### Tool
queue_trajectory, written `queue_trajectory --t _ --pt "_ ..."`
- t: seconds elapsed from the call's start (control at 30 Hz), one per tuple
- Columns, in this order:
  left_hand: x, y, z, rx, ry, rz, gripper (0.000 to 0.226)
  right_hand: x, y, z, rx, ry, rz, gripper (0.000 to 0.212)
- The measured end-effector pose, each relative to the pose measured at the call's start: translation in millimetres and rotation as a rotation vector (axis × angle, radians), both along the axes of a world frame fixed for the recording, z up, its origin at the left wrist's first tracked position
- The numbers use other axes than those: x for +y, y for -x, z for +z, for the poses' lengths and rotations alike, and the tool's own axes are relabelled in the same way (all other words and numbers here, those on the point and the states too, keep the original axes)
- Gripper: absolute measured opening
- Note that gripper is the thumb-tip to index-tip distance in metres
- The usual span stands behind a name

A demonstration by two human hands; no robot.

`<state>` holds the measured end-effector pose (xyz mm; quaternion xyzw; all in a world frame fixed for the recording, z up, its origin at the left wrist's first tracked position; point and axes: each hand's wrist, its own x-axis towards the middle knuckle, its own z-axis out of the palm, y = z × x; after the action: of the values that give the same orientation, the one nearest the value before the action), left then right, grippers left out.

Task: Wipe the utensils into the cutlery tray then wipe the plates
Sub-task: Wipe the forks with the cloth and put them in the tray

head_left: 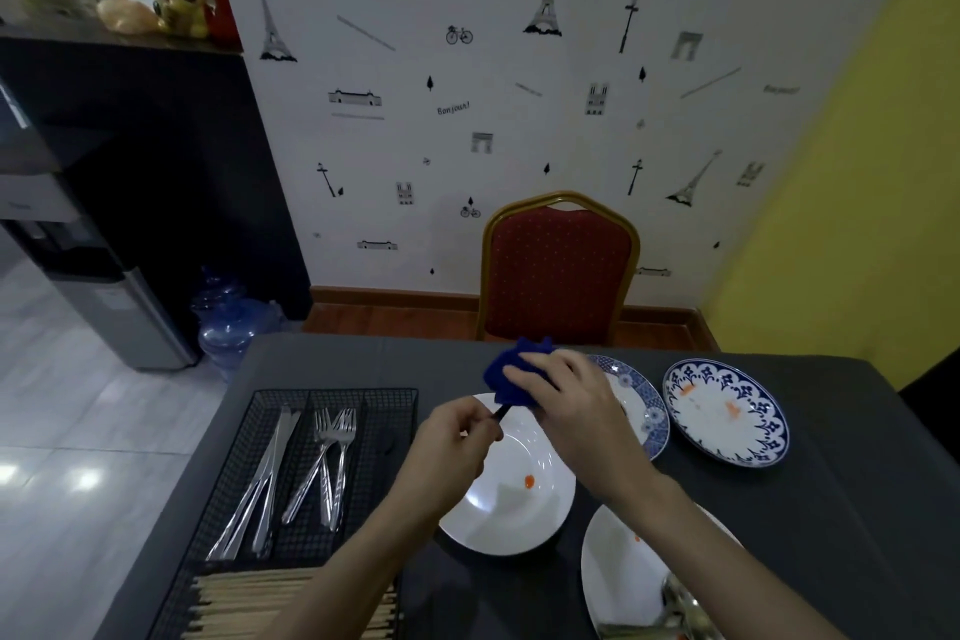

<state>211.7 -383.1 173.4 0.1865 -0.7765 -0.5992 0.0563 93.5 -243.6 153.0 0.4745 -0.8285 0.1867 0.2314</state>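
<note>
Left hand (452, 437): pinching a dark utensil handle (500, 413), frame centre.
Right hand (566, 395): gripping a blue cloth (506, 374) around it, above the white plate (519, 499).

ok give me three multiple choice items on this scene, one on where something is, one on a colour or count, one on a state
1. Where do the forks lie?
A. in the black cutlery tray
B. on the red chair
C. on a blue-patterned plate

2. What colour is the cloth?
A. yellow
B. blue
C. white

3. What state is the white plate under the hands in?
A. spotless
B. broken
C. marked with an orange smear

Answers:
1 A, the forks sit in a tray compartment beside the knives.
2 B, the right hand grips a blue cloth around the tip of a dark utensil that the left hand pinches.
3 C, an orange spot shows on the plate.
</note>
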Motion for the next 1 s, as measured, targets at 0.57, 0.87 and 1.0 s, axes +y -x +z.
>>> queue_trajectory --t 0.57,0.87,1.0 --pt "-14 -5 -12 -0.087 -0.084 0.066 0.030 26 31 8 -0.204 0.157 -0.241 0.041" --pt "-3 13 0 -0.087 -0.069 -0.010 0.023 -1 2 -9 0.030 -0.057 0.103 0.054" --pt "-2 12 4 -0.048 -0.055 -0.025 0.022 0 20 -10 -0.077 0.025 -0.027 0.050"
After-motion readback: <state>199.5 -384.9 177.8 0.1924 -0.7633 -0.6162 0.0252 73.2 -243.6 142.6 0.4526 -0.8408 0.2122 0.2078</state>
